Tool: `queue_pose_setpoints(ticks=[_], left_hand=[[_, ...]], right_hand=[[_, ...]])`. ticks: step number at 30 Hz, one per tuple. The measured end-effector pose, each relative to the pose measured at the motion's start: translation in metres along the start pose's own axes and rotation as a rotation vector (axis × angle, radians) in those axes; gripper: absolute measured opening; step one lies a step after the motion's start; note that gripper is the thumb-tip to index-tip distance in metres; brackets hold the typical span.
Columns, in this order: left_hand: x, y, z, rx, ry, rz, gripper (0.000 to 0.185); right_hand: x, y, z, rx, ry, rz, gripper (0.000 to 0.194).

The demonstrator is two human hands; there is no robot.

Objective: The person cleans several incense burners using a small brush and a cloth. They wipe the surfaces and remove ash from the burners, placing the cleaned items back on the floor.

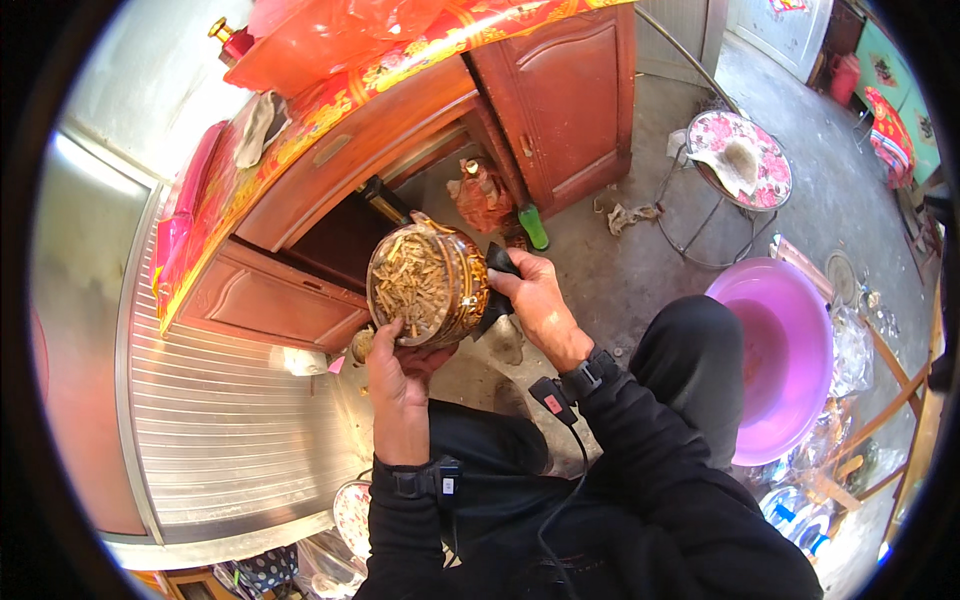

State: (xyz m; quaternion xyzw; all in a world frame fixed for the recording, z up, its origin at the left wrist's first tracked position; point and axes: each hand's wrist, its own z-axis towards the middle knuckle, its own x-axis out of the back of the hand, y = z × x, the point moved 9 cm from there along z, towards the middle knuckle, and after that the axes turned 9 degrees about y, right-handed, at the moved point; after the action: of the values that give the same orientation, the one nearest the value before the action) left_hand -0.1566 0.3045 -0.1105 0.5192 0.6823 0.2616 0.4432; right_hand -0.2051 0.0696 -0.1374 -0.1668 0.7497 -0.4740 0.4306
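In front of my knees, my left hand [409, 367] grips the near side of a round amber-patterned bowl or jar [469, 281]. It is tilted towards me, and its wide mouth shows many short, dry, yellow-brown pieces [412, 281], too small to identify surely. My right hand [541, 304] pinches a black piece [496, 311], apparently a cloth, against the bowl's right side. Part of that black piece is hidden behind the fingers. Both wrists wear black straps with small devices.
A red-brown wooden cabinet [559, 97] stands ahead, with a green bottle [533, 227] by its opening. On my right are a purple plastic basin [814, 352] and a floral-topped stool [776, 169] with a stained cloth [739, 166]. Plastic bottles [795, 517] lie at lower right.
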Motion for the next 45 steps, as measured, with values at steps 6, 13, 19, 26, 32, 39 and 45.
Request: queue_pose_setpoints(ticks=[6,13,19,26,32,39,45], left_hand=[[-0.002,0.002,0.0,-0.024,0.014,0.039,0.064],[-0.01,0.002,-0.004,-0.038,-0.087,0.069,0.058],[-0.013,0.008,-0.013,-0.085,-0.119,0.143,0.051],[-0.003,0.01,-0.012,-0.103,-0.114,0.177,0.037],[-0.003,0.01,-0.014,-0.142,-0.167,0.279,0.029],[-0.016,0.011,-0.011,-0.18,-0.188,0.414,0.029],[-0.018,0.016,-0.001,-0.204,-0.116,0.396,0.053]], right_hand=[[0.014,-0.047,0.004,0.146,0.023,0.045,0.003],[0.011,-0.082,-0.002,0.218,-0.101,-0.104,0.025],[0.004,-0.096,-0.009,0.134,-0.215,-0.213,0.062],[0.006,-0.094,-0.003,-0.085,-0.217,-0.535,0.092],[0.01,-0.079,-0.003,-0.211,-0.434,-0.535,0.091],[0.01,-0.053,-0.016,-0.356,-0.493,-0.471,0.097],[0.012,-0.06,-0.04,-0.429,-0.349,-0.293,0.091]])
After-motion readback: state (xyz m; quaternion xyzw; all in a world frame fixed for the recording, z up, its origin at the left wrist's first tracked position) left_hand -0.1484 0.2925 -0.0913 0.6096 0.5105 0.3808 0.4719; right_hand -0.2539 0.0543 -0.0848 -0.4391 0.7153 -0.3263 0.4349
